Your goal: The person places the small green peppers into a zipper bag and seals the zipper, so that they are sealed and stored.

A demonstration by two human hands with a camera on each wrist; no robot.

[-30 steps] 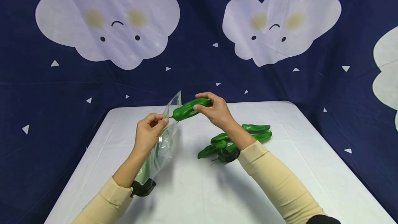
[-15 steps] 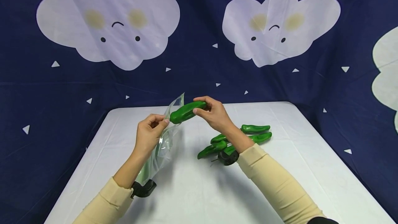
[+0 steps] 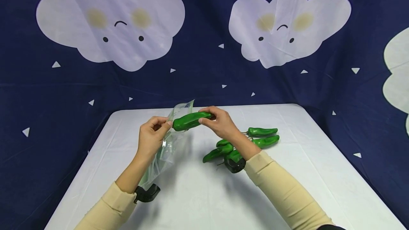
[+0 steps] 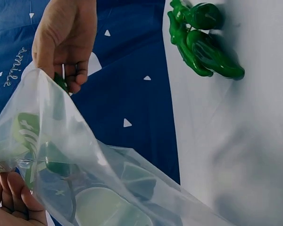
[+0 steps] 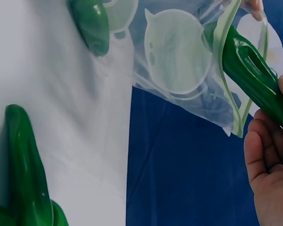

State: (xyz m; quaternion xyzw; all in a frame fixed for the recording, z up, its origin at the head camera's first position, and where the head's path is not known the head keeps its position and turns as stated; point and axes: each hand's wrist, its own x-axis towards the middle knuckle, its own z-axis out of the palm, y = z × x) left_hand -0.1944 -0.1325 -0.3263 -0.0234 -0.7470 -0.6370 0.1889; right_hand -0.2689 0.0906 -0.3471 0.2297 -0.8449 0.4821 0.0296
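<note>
In the head view my left hand (image 3: 151, 136) pinches the rim of a clear zip bag (image 3: 166, 148), which hangs down beside the wrist. A long green pepper (image 3: 190, 120) is held by its narrow end between the thumb and fingers of my right hand (image 3: 220, 121). From the right wrist view, the pepper's broad end (image 5: 243, 56) lies inside the mouth of the bag (image 5: 179, 52), between its pale green zip edges. Another green pepper (image 5: 92, 28) shows at the bag's lower end. Printed pale green shapes cover the plastic, and the left fingers (image 4: 26, 197) grip its edge.
Several green peppers (image 3: 263, 141) lie in a loose pile on the white-covered table (image 3: 204, 201), partly hidden under my right forearm. Behind the table hangs a dark blue cloth (image 3: 204, 52) with cloud prints. A black wrist mount (image 3: 147, 193) sits at my left wrist.
My right hand has come down and slightly left, bringing the pepper's broad end into the bag's mouth. The bag's top corner has shifted right and down. My left hand has barely moved.
</note>
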